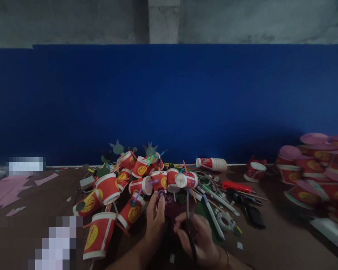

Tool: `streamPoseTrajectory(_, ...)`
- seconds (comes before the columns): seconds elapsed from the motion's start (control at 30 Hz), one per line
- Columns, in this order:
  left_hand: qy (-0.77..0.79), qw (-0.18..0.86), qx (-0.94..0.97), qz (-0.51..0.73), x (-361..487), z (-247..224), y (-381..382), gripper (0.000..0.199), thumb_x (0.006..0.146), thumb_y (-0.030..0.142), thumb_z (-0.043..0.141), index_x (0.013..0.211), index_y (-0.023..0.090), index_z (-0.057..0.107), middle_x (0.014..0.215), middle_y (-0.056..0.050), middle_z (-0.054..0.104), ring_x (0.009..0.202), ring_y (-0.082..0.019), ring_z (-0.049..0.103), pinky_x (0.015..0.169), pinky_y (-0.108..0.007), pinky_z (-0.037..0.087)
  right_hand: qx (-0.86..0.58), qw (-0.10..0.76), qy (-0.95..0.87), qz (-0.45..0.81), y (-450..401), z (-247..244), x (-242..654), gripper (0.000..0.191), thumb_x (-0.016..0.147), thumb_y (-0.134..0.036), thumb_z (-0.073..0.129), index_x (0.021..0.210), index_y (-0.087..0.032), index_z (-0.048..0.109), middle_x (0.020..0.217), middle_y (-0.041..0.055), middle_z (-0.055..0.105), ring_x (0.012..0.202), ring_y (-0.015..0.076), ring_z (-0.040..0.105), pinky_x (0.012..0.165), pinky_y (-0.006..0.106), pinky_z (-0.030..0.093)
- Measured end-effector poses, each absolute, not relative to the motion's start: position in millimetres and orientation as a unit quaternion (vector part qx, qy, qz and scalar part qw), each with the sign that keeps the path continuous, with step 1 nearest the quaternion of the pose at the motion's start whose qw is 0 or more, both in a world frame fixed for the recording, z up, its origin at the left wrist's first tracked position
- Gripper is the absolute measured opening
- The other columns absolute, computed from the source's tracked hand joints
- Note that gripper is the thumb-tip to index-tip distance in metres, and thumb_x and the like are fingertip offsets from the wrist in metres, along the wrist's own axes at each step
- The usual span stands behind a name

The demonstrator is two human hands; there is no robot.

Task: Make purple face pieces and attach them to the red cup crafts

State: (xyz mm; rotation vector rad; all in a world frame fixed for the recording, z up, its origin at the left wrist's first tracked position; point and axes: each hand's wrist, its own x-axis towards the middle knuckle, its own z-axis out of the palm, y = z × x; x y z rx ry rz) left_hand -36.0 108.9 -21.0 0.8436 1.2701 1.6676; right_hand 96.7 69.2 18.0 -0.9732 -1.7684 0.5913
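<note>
The person's left hand pinches purple paper between thumb and fingers, so the sheet sits right at its fingertips. The right hand, just beside it, is curled around a slim dark tool, seemingly scissors, pointing away; blur hides whether the blades are parted. Pale round outlines show on the smooth purple paper. Beyond and left of the left hand, tapered red paper cups with white rims tilt against one another, stuck with thin straws and flat green star-shaped cutouts. Right of the right hand lie a slender white pen and a ring of tape. Brown tabletop shows farther right, while a blue panel rises behind the table's far edge, well beyond both hands
</note>
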Motion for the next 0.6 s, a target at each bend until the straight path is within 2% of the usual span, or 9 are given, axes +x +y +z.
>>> streamPoseTrajectory(0.07, 0.510, 0.431, 0.344, 0.660, -36, -20, 108, 0.035, 0.070, 0.042, 0.065, 0.099, 0.022, 0.062, 0.104, -0.008, 0.065, 0.105, -0.025, 0.057, 0.087, -0.034, 0.048, -0.434, 0.489, -0.690, 0.310, 78, 19, 93, 0.015, 0.078, -0.033, 0.058, 0.081, -0.018, 0.058, 0.058, 0.0007, 0.057, 0.048, 0.0122, 0.048, 0.047, 0.023, 0.040)
streamPoseTrajectory(0.2, 0.509, 0.432, 0.353, 0.656, -34, -14, 107, 0.037, 0.069, 0.044, 0.066, 0.099, 0.022, 0.063, 0.103, -0.007, 0.066, 0.105, -0.025, 0.057, 0.087, -0.033, 0.047, -0.426, 0.448, -0.659, 0.430, 95, 19, 86, 0.025, 0.075, -0.040, 0.060, 0.070, -0.016, 0.054, 0.057, -0.0026, 0.051, 0.049, 0.0093, 0.044, 0.046, 0.020, 0.037)
streamPoseTrajectory(0.33, 0.486, 0.457, 0.385, 0.637, -34, -5, 105, 0.041, 0.068, 0.046, 0.066, 0.098, 0.019, 0.065, 0.104, -0.008, 0.067, 0.104, -0.026, 0.058, 0.088, -0.031, 0.046, -0.391, 0.404, -0.635, 0.530, 97, 16, 87, 0.029, 0.074, -0.044, 0.060, 0.075, -0.015, 0.054, 0.055, -0.0042, 0.050, 0.045, 0.0078, 0.043, 0.042, 0.019, 0.035)
streamPoseTrajectory(0.47, 0.464, 0.479, 0.418, 0.616, -35, 6, 101, 0.044, 0.069, 0.048, 0.063, 0.098, 0.015, 0.065, 0.106, -0.009, 0.066, 0.103, -0.026, 0.057, 0.089, -0.031, 0.045, -0.376, 0.400, -0.626, 0.554, 96, 16, 88, 0.030, 0.070, -0.043, 0.066, 0.075, -0.015, 0.054, 0.056, -0.0047, 0.051, 0.043, 0.0065, 0.043, 0.041, 0.017, 0.036)
streamPoseTrajectory(0.6, 0.449, 0.482, 0.450, 0.602, -35, 10, 100, 0.039, 0.073, 0.047, 0.059, 0.095, 0.016, 0.066, 0.099, -0.008, 0.068, 0.098, -0.024, 0.059, 0.086, -0.031, 0.046, -0.382, 0.398, -0.627, 0.551, 97, 16, 87, 0.029, 0.072, -0.043, 0.064, 0.075, -0.016, 0.053, 0.054, -0.0051, 0.050, 0.042, 0.0065, 0.043, 0.039, 0.016, 0.034)
